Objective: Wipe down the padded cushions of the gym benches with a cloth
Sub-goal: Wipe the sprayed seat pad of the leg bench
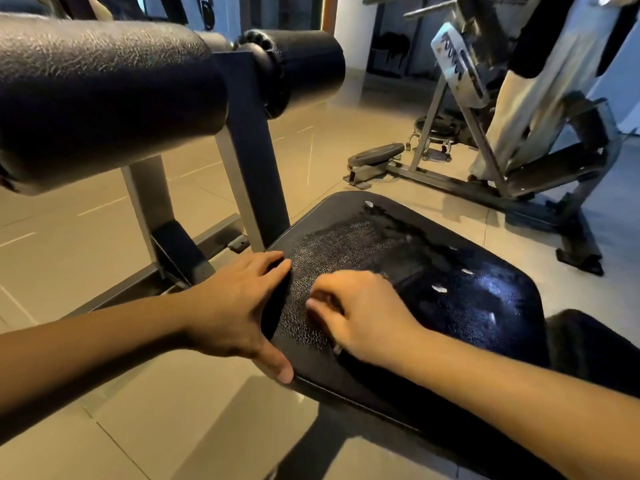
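**A:** Where was the seat cushion (460,306)?

**B:** In the middle of the view, black and padded, tilted a little. Its far end pointed at the tiled floor (69,237) and its near end came toward the person.

**A:** And the hands?

**B:** The left hand (228,306) held the cushion's left edge. Its fingers (273,266) lay over the far-left corner, and its thumb (278,370) was spread wide down at the near-left corner. The right hand (363,313) sat on top of the cushion, just right of the left one, with its fingers curled under. It was blurred, so I could not tell what those fingers held, if anything.

**A:** How did the surface look?

**B:** A dull, grainy patch (346,244) ran from the hands toward the far end. The right part shone under the light, with a few small pale flecks (439,289) scattered on it.

**A:** What stood around it?

**B:** On the far left, a thick black roller pad (104,98) loomed close to the camera. A second roller pad (308,64) sat to its right, on the other side of a grey steel post (256,168). The post came down just beyond the cushion's far-left corner. On the far right stood another machine (485,157) on a grey frame, with a weight plate (375,154) lying on its base bar. Another dark pad (595,355) showed at the near right, beside the cushion.
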`<state>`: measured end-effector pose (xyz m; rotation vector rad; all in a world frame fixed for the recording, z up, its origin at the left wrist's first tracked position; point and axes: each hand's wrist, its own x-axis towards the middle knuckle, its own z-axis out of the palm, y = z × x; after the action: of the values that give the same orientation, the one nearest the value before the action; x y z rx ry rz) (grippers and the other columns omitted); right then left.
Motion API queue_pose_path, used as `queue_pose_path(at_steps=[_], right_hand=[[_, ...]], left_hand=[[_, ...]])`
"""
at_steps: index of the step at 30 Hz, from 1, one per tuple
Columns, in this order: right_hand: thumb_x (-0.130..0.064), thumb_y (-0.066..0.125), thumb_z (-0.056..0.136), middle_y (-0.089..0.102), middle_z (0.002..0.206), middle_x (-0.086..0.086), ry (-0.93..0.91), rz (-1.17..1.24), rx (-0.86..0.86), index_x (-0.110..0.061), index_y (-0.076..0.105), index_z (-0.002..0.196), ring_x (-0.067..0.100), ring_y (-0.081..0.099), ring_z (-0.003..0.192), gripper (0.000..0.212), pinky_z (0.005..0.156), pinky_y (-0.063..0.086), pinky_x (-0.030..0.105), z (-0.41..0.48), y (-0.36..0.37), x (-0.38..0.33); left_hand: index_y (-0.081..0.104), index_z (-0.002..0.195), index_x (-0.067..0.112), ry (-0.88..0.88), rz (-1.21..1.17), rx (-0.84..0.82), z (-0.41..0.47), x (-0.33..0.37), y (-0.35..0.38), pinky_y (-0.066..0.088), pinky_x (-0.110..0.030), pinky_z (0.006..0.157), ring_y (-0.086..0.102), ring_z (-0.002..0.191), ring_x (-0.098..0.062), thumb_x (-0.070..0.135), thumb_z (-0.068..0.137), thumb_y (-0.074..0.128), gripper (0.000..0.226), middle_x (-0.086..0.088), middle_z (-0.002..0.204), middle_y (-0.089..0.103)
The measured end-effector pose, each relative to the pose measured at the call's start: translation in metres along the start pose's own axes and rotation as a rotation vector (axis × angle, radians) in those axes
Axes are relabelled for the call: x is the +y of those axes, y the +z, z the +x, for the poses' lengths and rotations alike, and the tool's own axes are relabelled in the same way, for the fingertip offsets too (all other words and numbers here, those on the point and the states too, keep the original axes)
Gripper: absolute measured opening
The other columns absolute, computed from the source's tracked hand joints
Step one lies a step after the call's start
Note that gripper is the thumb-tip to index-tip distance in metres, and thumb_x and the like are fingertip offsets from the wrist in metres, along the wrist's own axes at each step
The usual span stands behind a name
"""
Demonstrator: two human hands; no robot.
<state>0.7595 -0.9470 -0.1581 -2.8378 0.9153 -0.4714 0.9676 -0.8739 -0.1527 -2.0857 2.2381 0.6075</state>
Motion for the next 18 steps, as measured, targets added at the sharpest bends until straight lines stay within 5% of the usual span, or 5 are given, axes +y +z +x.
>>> queue_pose_path(at_steps=[3,8,10,18], right_hand=[[-0.043,0.051,0.099,0.064,0.085,-0.003,-0.154,-0.020,0.018,-0.023,0.064,0.092,0.026,0.064,0.080,0.024,0.064,0.052,0.040,-0.016,0.001,0.000],[-0.041,0.051,0.103,0.072,0.104,0.006,0.451,-0.317,0.076,-0.023,0.066,0.102,0.032,0.063,0.099,0.023,0.074,0.048,0.037,0.013,-0.031,0.129],[-0.038,0.051,0.103,0.071,0.105,0.010,0.514,-0.373,0.089,-0.021,0.066,0.104,0.035,0.063,0.099,0.022,0.075,0.049,0.038,0.009,-0.032,0.136],[-0.037,0.057,0.100,0.068,0.093,0.005,-0.095,-0.065,-0.051,-0.021,0.064,0.095,0.033,0.064,0.088,0.018,0.072,0.051,0.043,-0.014,-0.003,-0.034]], left_hand=[[-0.019,0.159,0.033,0.021,0.088,0.000,0.003,0.002,0.004,-0.008,-0.029,0.117,-0.015,0.153,-0.011,0.094,0.056,0.064,0.146,0.017,0.166,-0.020],[-0.017,0.159,0.033,0.012,0.075,0.043,-0.004,0.004,0.007,-0.004,-0.026,0.116,-0.011,0.153,-0.011,0.095,0.054,0.061,0.145,0.017,0.166,-0.016],[-0.016,0.160,0.031,0.000,0.088,0.066,-0.008,0.008,0.009,-0.005,-0.024,0.115,-0.010,0.153,-0.011,0.095,0.055,0.059,0.144,0.016,0.167,-0.016],[-0.011,0.161,0.027,-0.041,0.100,0.110,-0.017,0.009,0.014,-0.004,-0.024,0.114,-0.006,0.155,-0.013,0.099,0.055,0.053,0.144,0.011,0.169,-0.010]])
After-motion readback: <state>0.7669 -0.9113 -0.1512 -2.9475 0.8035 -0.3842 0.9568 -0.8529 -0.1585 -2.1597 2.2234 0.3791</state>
